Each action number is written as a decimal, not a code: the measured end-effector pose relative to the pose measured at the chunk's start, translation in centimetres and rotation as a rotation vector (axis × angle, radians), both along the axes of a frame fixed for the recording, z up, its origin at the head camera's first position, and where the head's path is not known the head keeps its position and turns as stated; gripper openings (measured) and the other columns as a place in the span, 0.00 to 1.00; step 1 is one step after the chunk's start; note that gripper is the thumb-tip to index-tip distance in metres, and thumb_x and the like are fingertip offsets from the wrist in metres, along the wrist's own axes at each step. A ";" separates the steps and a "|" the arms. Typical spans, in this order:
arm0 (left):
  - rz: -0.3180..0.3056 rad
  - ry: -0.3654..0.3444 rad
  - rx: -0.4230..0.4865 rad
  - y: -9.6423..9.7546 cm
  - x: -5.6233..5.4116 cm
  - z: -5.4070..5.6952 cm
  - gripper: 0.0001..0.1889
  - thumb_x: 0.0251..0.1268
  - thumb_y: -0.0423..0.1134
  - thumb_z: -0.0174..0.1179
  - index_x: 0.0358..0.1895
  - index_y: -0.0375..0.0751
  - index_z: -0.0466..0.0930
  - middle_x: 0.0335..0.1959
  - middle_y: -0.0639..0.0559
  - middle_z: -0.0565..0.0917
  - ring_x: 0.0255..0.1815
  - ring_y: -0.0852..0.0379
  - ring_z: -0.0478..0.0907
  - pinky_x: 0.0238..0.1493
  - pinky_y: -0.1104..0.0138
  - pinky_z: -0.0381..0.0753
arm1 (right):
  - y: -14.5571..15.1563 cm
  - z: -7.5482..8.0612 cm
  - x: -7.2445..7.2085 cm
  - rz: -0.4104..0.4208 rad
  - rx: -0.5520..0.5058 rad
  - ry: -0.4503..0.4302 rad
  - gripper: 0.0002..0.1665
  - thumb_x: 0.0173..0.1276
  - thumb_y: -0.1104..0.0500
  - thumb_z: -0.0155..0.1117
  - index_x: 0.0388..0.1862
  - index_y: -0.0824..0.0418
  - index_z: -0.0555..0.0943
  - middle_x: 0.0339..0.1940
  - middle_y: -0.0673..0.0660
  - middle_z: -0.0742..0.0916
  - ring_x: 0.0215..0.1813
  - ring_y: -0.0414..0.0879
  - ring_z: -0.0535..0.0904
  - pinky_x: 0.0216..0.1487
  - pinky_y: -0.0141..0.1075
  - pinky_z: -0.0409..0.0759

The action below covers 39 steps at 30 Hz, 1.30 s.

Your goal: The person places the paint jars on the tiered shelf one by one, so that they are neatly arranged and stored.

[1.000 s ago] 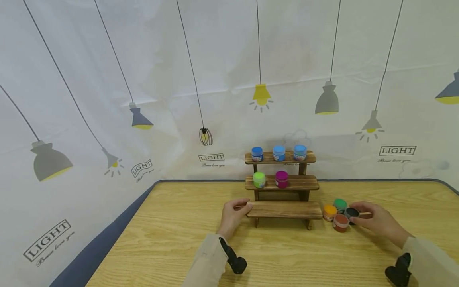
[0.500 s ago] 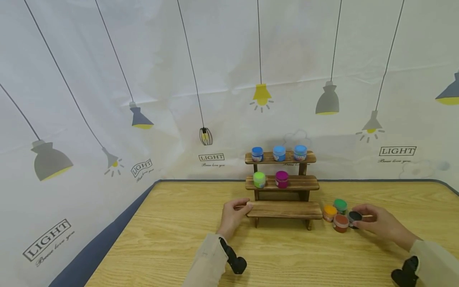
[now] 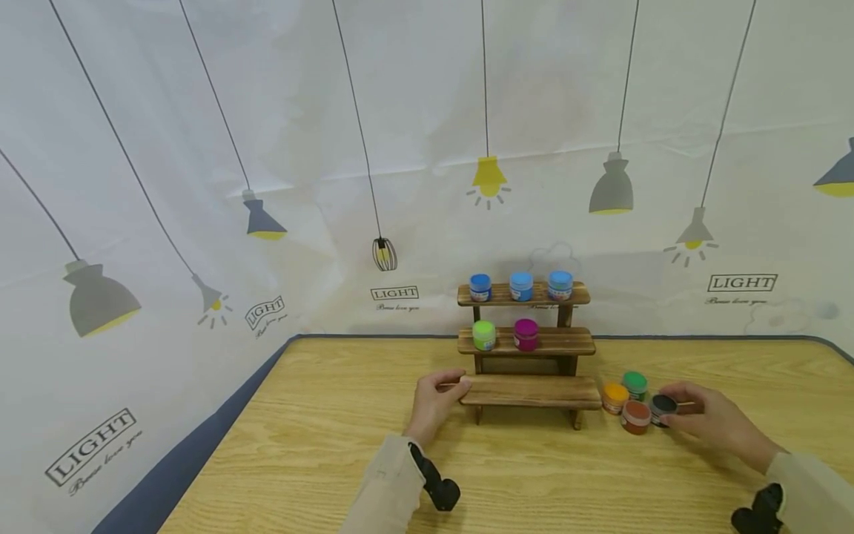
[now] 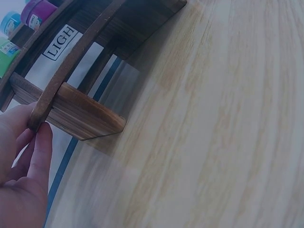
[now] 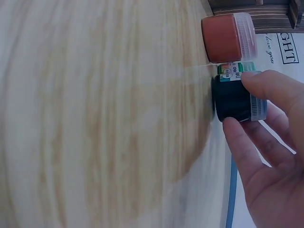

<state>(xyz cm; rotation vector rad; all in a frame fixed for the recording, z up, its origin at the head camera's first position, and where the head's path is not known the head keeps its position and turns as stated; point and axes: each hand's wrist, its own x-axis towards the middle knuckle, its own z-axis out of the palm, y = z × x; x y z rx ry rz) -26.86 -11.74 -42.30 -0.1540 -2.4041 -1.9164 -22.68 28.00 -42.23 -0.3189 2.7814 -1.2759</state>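
Note:
A wooden three-step display shelf (image 3: pixel 530 390) stands at the table's back. My left hand (image 3: pixel 435 404) pinches the left end of its lowest step, the edge between thumb and fingers in the left wrist view. To the right of the shelf, my right hand (image 3: pixel 717 424) holds a black paint jar (image 5: pixel 232 99) between thumb and fingers, low at the tabletop. Beside that jar are a red-brown paint jar (image 3: pixel 636 417), an orange paint jar (image 3: pixel 614 398) and a green paint jar (image 3: pixel 634 385), grouped close together.
Three blue paint jars (image 3: pixel 521 285) line the top step. On the middle step sit a light green jar (image 3: pixel 484 335) and a magenta jar (image 3: pixel 525 334), toward its left. Behind the wood-grain table (image 3: pixel 320 445) hangs a white cloth (image 3: pixel 427 208) printed with lamps.
My right hand has shifted a little to the right with the black jar, opening a slight gap from the other jars. The left hand stays on the shelf.

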 end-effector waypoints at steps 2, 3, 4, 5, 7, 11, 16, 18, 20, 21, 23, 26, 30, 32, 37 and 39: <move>-0.003 0.010 0.006 0.0 0.1 0.0 0.17 0.55 0.38 0.62 0.46 0.32 0.79 0.41 0.44 0.80 0.37 0.54 0.78 0.35 0.65 0.77 | 0.1 0.1 0.1 -0.006 0.006 0.002 0.29 0.59 0.58 0.62 0.53 0.76 0.68 0.44 0.70 0.76 0.44 0.62 0.75 0.34 0.39 0.78; -0.005 0.014 0.012 0.0 0.1 0.1 0.17 0.55 0.37 0.62 0.46 0.32 0.79 0.41 0.43 0.80 0.37 0.53 0.78 0.35 0.65 0.77 | 0.1 0.2 0.1 -0.009 0.007 0.001 0.28 0.60 0.58 0.62 0.53 0.76 0.68 0.45 0.71 0.76 0.44 0.63 0.75 0.34 0.39 0.78; -0.006 0.018 0.017 0.0 0.1 0.1 0.17 0.54 0.37 0.62 0.46 0.31 0.79 0.41 0.42 0.80 0.37 0.52 0.78 0.35 0.64 0.77 | 0.2 0.3 0.2 -0.014 0.016 0.005 0.29 0.60 0.58 0.61 0.53 0.76 0.68 0.45 0.70 0.77 0.44 0.62 0.75 0.34 0.39 0.78; -0.007 0.018 0.022 0.0 0.1 0.1 0.17 0.54 0.37 0.62 0.46 0.31 0.78 0.41 0.42 0.80 0.37 0.52 0.78 0.35 0.64 0.77 | 0.2 0.4 0.3 -0.022 0.026 0.005 0.29 0.60 0.57 0.61 0.53 0.76 0.68 0.45 0.70 0.77 0.44 0.62 0.75 0.34 0.39 0.78; -0.008 0.016 0.027 0.0 0.2 0.1 0.17 0.55 0.37 0.62 0.47 0.31 0.78 0.42 0.42 0.80 0.37 0.52 0.78 0.35 0.64 0.77 | 0.4 0.6 0.4 -0.027 0.045 0.025 0.29 0.60 0.56 0.61 0.53 0.75 0.68 0.45 0.70 0.77 0.44 0.61 0.76 0.34 0.39 0.77; -0.008 0.003 0.020 0.0 0.1 0.1 0.17 0.55 0.37 0.62 0.47 0.32 0.78 0.42 0.44 0.80 0.36 0.54 0.78 0.35 0.66 0.77 | 0.8 1.1 0.6 -0.041 0.091 0.084 0.29 0.60 0.55 0.61 0.53 0.74 0.69 0.46 0.70 0.77 0.41 0.51 0.78 0.34 0.42 0.77; -0.010 0.002 0.018 0.0 0.0 -0.1 0.17 0.55 0.37 0.62 0.46 0.33 0.79 0.41 0.45 0.80 0.36 0.55 0.78 0.35 0.66 0.77 | 1.0 2.0 0.9 -0.037 0.115 0.168 0.29 0.60 0.55 0.61 0.54 0.74 0.68 0.46 0.71 0.76 0.38 0.41 0.77 0.33 0.43 0.77; -0.009 0.009 0.014 0.0 0.0 -0.1 0.17 0.54 0.37 0.62 0.46 0.32 0.79 0.41 0.44 0.80 0.36 0.54 0.78 0.35 0.66 0.77 | 0.9 2.5 0.9 -0.032 0.113 0.188 0.29 0.61 0.56 0.61 0.54 0.74 0.68 0.46 0.71 0.76 0.38 0.35 0.76 0.32 0.39 0.77; -0.007 0.002 0.018 0.0 0.0 -0.1 0.17 0.54 0.37 0.62 0.46 0.32 0.79 0.40 0.44 0.80 0.36 0.55 0.78 0.35 0.66 0.77 | 0.6 3.0 0.9 -0.023 0.109 0.207 0.28 0.61 0.57 0.61 0.54 0.74 0.69 0.45 0.70 0.77 0.37 0.28 0.73 0.30 0.35 0.76; -0.007 0.006 0.017 0.0 -0.1 -0.1 0.17 0.54 0.37 0.62 0.46 0.32 0.79 0.40 0.44 0.80 0.36 0.55 0.78 0.35 0.66 0.77 | 0.5 3.3 0.9 -0.022 0.110 0.217 0.27 0.61 0.57 0.61 0.53 0.73 0.69 0.45 0.68 0.77 0.36 0.24 0.71 0.30 0.33 0.75; -0.007 0.012 0.017 0.0 0.0 -0.2 0.17 0.54 0.37 0.62 0.46 0.32 0.79 0.40 0.44 0.80 0.36 0.55 0.78 0.35 0.65 0.77 | 0.2 3.7 0.9 -0.008 0.102 0.235 0.27 0.61 0.57 0.61 0.53 0.73 0.69 0.44 0.66 0.78 0.36 0.23 0.70 0.30 0.32 0.75; -0.008 0.000 0.021 0.0 -0.1 -0.2 0.17 0.55 0.37 0.62 0.46 0.32 0.79 0.40 0.45 0.80 0.36 0.55 0.78 0.35 0.65 0.77 | -0.2 4.3 0.9 0.006 0.112 0.280 0.25 0.60 0.58 0.62 0.52 0.71 0.71 0.41 0.60 0.79 0.36 0.23 0.70 0.29 0.32 0.75; -0.010 -0.011 0.027 0.0 -0.1 -0.2 0.17 0.55 0.38 0.62 0.47 0.33 0.79 0.40 0.45 0.80 0.36 0.55 0.78 0.35 0.65 0.77 | -1.0 5.1 0.9 0.022 0.119 0.323 0.25 0.59 0.58 0.62 0.52 0.70 0.72 0.40 0.54 0.80 0.38 0.22 0.69 0.29 0.32 0.74; -0.012 -0.012 0.032 0.0 -0.1 -0.2 0.17 0.55 0.38 0.62 0.47 0.33 0.78 0.40 0.45 0.80 0.36 0.55 0.78 0.35 0.64 0.77 | -1.5 5.7 1.0 0.030 0.120 0.336 0.25 0.59 0.58 0.62 0.53 0.69 0.72 0.41 0.55 0.80 0.38 0.22 0.69 0.30 0.32 0.74; -0.012 -0.009 0.031 0.0 -0.1 -0.2 0.17 0.54 0.38 0.62 0.47 0.33 0.79 0.41 0.45 0.80 0.36 0.55 0.78 0.35 0.65 0.77 | -3.0 7.1 0.9 0.046 0.116 0.342 0.26 0.60 0.58 0.61 0.55 0.68 0.71 0.43 0.62 0.79 0.42 0.28 0.72 0.32 0.36 0.75; -0.012 -0.005 0.029 0.0 -0.2 -0.3 0.17 0.54 0.38 0.62 0.46 0.33 0.79 0.41 0.45 0.80 0.36 0.55 0.78 0.35 0.66 0.77 | -3.5 7.5 0.7 0.049 0.104 0.345 0.26 0.61 0.58 0.60 0.56 0.67 0.70 0.44 0.63 0.79 0.43 0.28 0.71 0.33 0.36 0.75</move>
